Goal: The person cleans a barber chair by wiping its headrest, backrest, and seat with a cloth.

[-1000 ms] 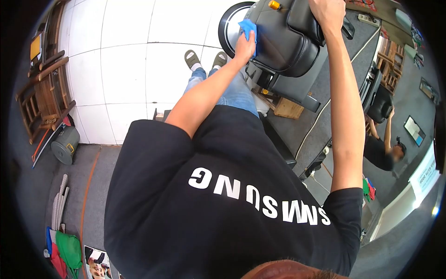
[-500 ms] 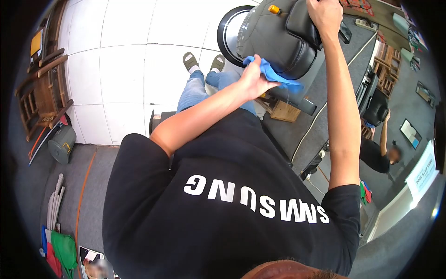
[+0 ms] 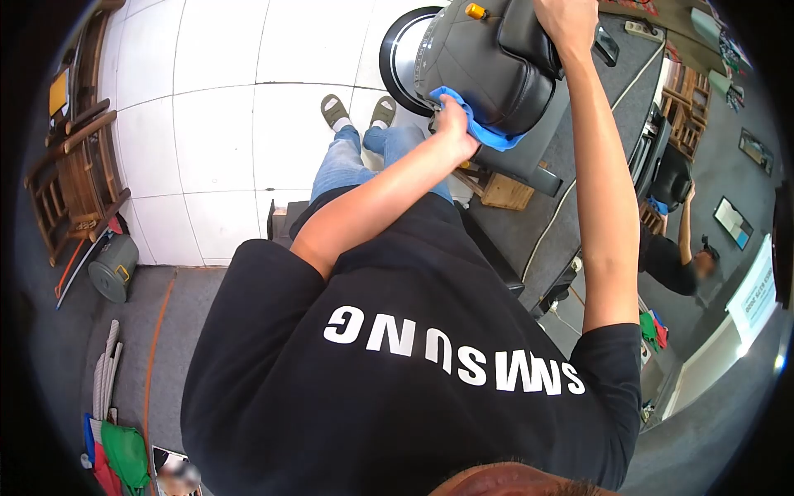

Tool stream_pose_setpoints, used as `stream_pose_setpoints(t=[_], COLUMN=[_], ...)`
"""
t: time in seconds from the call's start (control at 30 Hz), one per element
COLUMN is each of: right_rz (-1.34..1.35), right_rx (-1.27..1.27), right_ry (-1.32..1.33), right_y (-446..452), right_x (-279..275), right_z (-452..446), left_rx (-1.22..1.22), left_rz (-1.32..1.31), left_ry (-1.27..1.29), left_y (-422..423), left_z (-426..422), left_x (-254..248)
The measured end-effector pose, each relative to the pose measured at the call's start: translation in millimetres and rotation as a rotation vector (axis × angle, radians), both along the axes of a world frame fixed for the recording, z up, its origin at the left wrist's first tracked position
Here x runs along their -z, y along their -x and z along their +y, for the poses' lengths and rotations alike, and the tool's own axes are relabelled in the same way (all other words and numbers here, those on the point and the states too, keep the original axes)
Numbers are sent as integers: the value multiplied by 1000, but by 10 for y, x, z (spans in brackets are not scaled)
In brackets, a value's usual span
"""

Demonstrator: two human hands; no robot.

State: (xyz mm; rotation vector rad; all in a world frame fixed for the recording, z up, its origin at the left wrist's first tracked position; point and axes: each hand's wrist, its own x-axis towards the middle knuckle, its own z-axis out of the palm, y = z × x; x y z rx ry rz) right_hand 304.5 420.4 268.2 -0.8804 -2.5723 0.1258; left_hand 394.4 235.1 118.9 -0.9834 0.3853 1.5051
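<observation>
From where I stand, the person's left hand [image 3: 455, 132] has hold of a blue cloth [image 3: 499, 142], pressed against the near edge of the black padded chair [image 3: 471, 62], top centre of the frame. The cloth spreads out rightward from the fingers. Well apart, up at the top edge right of centre, the right hand [image 3: 569, 26] rests on the chair's padding; I can't tell whether its fingers are clamped.

Left hand [image 3: 454, 128] and blue cloth [image 3: 496, 139], upper middle of frame, shifted down-right from black chair [image 3: 467, 62]'s left side to its lower edge; cloth now stretched out.
</observation>
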Motion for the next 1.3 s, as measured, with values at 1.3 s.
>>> stream_pose_setpoints(t=[1.3], right_rz=[-9], right_rx=[-39], right_ry=[0], right_y=[-42], right_x=[45], right_z=[80], left_rx=[710], left_rz=[2286], left_ry=[-319], left_y=[141], left_z=[-1006], left_x=[-631])
